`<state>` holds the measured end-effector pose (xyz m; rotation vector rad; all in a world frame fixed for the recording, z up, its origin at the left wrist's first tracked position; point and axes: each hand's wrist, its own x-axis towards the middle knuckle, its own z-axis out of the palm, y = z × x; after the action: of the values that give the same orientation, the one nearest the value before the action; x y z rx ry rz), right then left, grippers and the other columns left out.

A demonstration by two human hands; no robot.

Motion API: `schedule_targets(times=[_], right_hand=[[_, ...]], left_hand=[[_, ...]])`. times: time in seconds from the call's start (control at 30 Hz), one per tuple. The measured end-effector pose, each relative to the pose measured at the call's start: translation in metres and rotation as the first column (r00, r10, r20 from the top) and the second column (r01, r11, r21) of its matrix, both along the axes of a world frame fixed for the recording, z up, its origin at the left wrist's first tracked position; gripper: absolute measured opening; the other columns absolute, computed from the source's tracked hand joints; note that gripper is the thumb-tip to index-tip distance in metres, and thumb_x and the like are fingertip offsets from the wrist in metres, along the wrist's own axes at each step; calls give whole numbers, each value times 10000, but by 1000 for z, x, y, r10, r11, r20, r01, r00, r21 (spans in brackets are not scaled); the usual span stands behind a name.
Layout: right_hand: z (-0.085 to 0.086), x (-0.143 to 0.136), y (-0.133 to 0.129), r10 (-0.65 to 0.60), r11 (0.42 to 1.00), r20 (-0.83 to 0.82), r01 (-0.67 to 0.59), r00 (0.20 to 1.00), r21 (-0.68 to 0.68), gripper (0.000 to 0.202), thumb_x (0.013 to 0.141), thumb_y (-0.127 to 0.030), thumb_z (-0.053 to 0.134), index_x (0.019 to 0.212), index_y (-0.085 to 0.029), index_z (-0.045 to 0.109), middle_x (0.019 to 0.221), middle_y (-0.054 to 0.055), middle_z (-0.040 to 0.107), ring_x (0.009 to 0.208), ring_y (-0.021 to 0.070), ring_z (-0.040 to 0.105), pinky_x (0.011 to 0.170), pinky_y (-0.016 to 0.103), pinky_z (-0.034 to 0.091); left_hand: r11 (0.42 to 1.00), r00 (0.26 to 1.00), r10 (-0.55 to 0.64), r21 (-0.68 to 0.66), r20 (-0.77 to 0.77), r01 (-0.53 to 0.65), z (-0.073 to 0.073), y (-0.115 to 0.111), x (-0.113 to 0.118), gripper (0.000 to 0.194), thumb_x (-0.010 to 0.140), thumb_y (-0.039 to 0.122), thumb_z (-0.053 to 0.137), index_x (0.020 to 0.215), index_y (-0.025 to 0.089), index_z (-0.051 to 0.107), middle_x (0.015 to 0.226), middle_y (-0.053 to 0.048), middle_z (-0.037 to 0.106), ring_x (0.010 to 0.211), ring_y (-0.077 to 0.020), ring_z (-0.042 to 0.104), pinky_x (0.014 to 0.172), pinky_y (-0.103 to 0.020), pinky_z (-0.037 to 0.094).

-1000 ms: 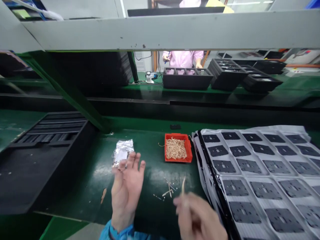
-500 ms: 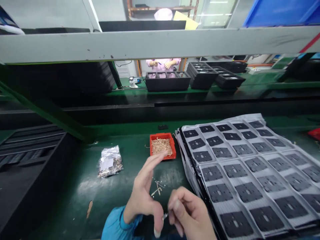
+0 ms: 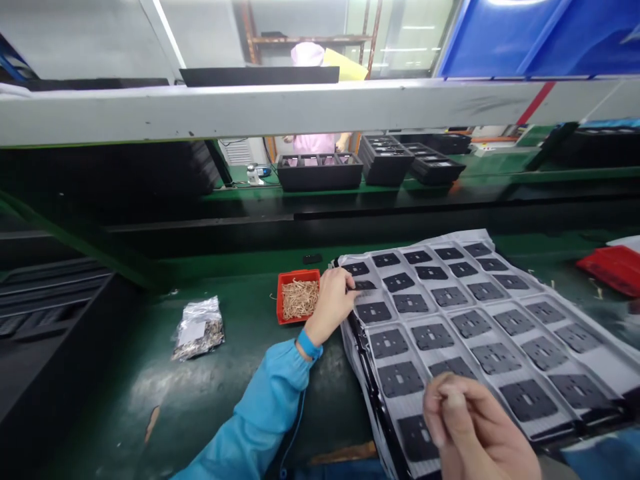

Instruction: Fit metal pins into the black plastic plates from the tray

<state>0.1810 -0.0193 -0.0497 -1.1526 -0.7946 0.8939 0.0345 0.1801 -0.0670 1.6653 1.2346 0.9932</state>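
Note:
My left hand (image 3: 334, 293), in a blue sleeve with a blue wristband, has reached to the upper left of the compartment tray (image 3: 434, 319). Its fingers are closed on the edge of a thin black plate (image 3: 364, 285), which looks slightly tilted in its compartment. Similar black plates with small cutouts lie in the tray's other compartments. Over the tray's near edge, my right hand (image 3: 475, 427) is held in a pinch. Whatever is between its fingertips is hidden. Just left of my left hand stands a red bin (image 3: 281, 303) full of thin tan stick-like pieces (image 3: 300, 298).
A clear plastic bag (image 3: 200, 327) of small parts lies on the green table (image 3: 240, 413). Behind the red bin is a small black piece (image 3: 313, 259). Black crates stand at left; another red container (image 3: 613, 268) is at right. Across the bench, a co-worker is behind black trays (image 3: 320, 175).
My left hand has swung from beside my right hand up to the tray and closed on a black plate. The right hand has shifted right, over the tray. The view has turned right.

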Motion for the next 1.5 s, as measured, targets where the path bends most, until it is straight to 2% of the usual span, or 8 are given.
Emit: schedule_targets(times=[0.13, 0.23, 0.33, 0.43, 0.53, 0.93, 1.2, 1.5], right_hand=[[5, -14, 18, -44, 999, 333, 47, 942, -2, 199, 957, -423, 734, 870, -246, 707, 1130, 117, 752, 976, 223, 733, 795, 308, 617], [6, -27, 26, 21, 1000, 500, -12, 866, -22, 196, 969, -412, 704, 877, -239, 717, 1362, 137, 696, 1285, 280, 662, 1037, 383, 572], [4, -38, 27, 144, 989, 445, -122, 884, -80, 194, 977, -409, 699, 892, -236, 719, 1319, 122, 714, 1227, 246, 702, 1012, 329, 584], [2, -48, 25, 214, 975, 378, -174, 901, -137, 225, 973, -436, 706, 886, -228, 715, 1197, 107, 737, 1024, 195, 751, 831, 242, 608], [5, -56, 24, 263, 963, 383, -216, 885, -162, 240, 971, -435, 711, 859, -223, 709, 1113, 94, 738, 926, 170, 737, 742, 214, 587], [17, -64, 26, 342, 940, 473, -303, 812, -159, 203, 992, -365, 688, 836, -235, 691, 1017, 70, 747, 941, 171, 745, 739, 205, 598], [19, -66, 24, 320, 945, 522, -309, 791, -111, 130, 1001, -283, 676, 873, -263, 668, 976, 8, 735, 895, 115, 752, 764, 151, 598], [29, -73, 21, 241, 966, 561, -253, 792, -57, 117, 988, -230, 677, 880, -271, 663, 942, -19, 732, 857, 90, 758, 762, 114, 604]], left_hand=[[993, 989, -80, -77, 124, 90, 16, -42, -26, 101, 954, 231, 715, 950, 208, 617, 811, 7, 715, 845, -218, 756, 797, -330, 565], [975, 976, -96, -177, 197, 132, 32, -85, -48, 96, 985, 287, 662, 989, 219, 594, 753, 2, 734, 665, -212, 785, 640, -275, 560], [952, 971, -97, -263, 219, 154, 46, -120, -67, 125, 989, 319, 666, 1008, 197, 644, 754, -24, 760, 532, -210, 777, 558, -265, 557], [950, 982, -65, -290, 175, 114, 54, -138, -81, 122, 983, 303, 687, 992, 184, 714, 731, -39, 785, 616, -231, 818, 614, -255, 582], [949, 993, -48, -305, 108, 79, 57, -147, -88, 108, 986, 285, 687, 996, 195, 745, 719, -41, 817, 682, -229, 829, 623, -234, 577], [942, 995, -99, -319, 34, 104, 56, -162, -97, 142, 1029, 286, 611, 1038, 228, 741, 661, 36, 728, 560, -150, 755, 544, -198, 541], [963, 993, -119, -245, -9, 113, 59, -166, -100, 178, 1032, 249, 604, 1115, 262, 761, 642, 70, 689, 506, -109, 718, 516, -167, 529], [983, 992, -111, -144, 53, 118, 69, -168, -101, 228, 1085, 226, 543, 1192, 284, 737, 732, 64, 763, 642, -96, 763, 663, -134, 572]])
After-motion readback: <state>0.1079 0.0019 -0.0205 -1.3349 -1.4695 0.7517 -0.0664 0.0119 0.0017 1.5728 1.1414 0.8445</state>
